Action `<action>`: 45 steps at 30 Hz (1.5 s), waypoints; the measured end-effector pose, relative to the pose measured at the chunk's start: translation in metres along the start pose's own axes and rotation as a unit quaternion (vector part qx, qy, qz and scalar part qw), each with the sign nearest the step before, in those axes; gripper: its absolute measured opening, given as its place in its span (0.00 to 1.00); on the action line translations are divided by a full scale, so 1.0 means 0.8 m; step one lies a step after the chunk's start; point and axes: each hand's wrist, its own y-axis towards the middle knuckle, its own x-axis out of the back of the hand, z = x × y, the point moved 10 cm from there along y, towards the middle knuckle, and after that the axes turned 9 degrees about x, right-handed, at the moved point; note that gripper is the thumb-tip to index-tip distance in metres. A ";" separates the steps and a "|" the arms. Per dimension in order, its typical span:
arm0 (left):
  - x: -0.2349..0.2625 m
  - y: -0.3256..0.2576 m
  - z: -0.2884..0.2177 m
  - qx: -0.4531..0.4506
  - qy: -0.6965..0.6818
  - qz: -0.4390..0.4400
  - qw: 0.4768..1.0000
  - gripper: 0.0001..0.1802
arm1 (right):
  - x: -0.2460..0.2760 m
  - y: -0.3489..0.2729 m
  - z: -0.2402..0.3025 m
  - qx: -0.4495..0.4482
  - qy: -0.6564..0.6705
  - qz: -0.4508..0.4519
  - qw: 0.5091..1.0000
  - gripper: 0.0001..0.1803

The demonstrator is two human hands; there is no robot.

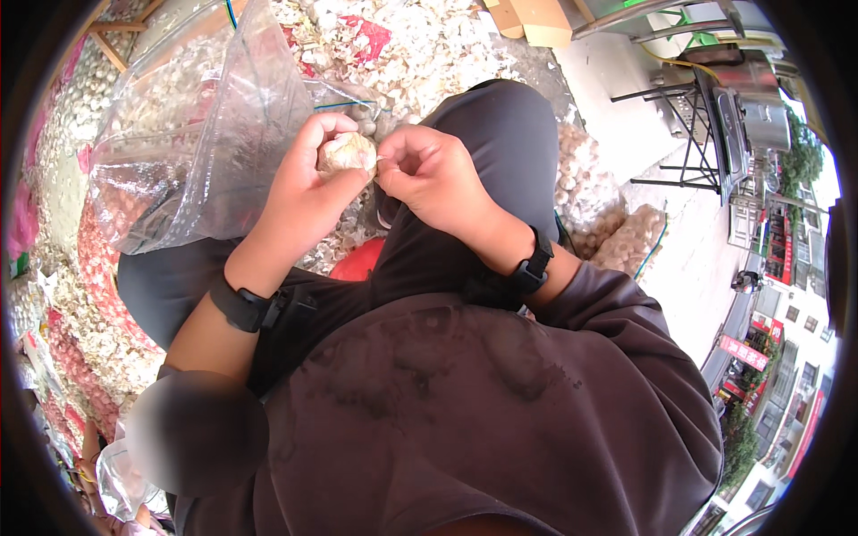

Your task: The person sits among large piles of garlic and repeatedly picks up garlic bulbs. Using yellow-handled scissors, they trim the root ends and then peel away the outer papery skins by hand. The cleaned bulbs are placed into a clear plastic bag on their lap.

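Observation:
My left hand (313,170) is closed round a garlic bulb (347,154) with pale, papery skin, held above the gap between my bent legs. Close against the bulb's right side, the thumb and forefinger of my right hand (424,170) are pinched together. What sits between those fingertips is too small to make out. Beyond my hands a clear plastic bag (210,134) stands to the left, with several garlic bulbs (371,116) lying by its right side. Part of something red (359,259) shows below the hands.
Loose garlic skins (429,45) cover the ground ahead. Filled garlic sacks (630,237) lean beyond my right knee, and reddish net sacks (112,259) lie at the left. A cardboard piece (532,20) lies at the top. A black metal-legged stand (688,134) is far right.

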 end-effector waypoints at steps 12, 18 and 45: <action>-0.002 -0.005 -0.015 -0.022 -0.018 0.000 1.000 0.10 | -0.011 0.001 0.016 0.041 0.084 -0.012 0.996 0.12; -0.001 -0.006 -0.007 -0.041 -0.013 0.007 0.999 0.06 | -0.024 -0.001 0.011 0.013 0.026 0.067 0.997 0.16; 0.007 -0.006 -0.006 -0.106 0.245 -0.139 0.954 0.20 | -0.019 -0.002 0.044 0.174 -0.313 0.082 0.930 0.06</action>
